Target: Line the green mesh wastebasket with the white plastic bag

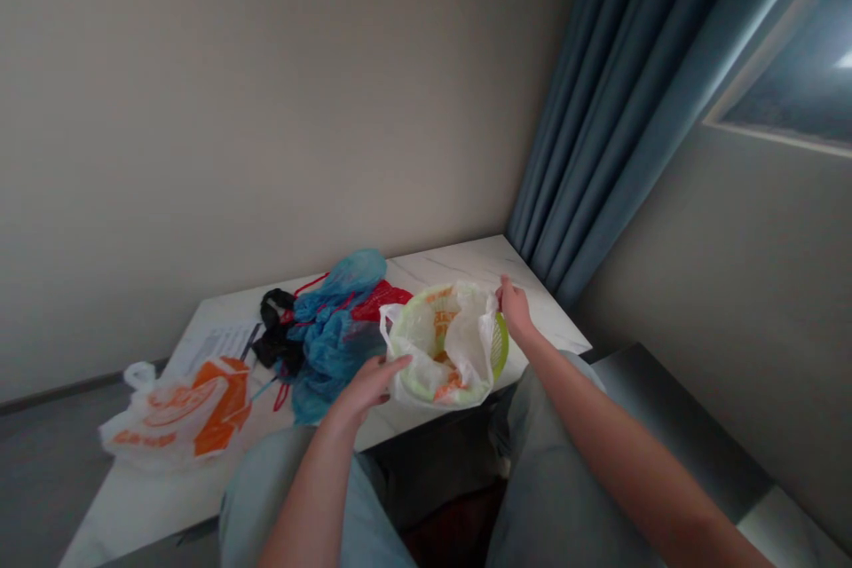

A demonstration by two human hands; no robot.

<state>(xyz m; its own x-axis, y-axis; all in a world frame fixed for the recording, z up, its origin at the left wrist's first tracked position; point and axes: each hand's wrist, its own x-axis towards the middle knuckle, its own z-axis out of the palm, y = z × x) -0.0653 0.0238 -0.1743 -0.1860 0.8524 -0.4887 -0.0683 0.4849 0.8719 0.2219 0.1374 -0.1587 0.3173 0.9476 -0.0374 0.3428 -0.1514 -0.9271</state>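
Place: a room in a home, by the look of it; which room, I can't tell. I sit with bent knees point(559, 426) at the near edge of a low desk point(459, 259), its white top veined like marble. Plain greyish wall point(266, 106) behind, dark skirting point(80, 389) along its foot, grey floor point(40, 461) at far left. To my right, a blue curtain point(599, 106) in deep folds beside a pale-framed window point(792, 71), glare on the glass. Household clutter on the desk: heaped blue bags point(333, 337), an orange-and-white shopping bag point(179, 417). Before me, a green basket point(501, 346) lined with a white plastic bag point(462, 346), like a small home bin.
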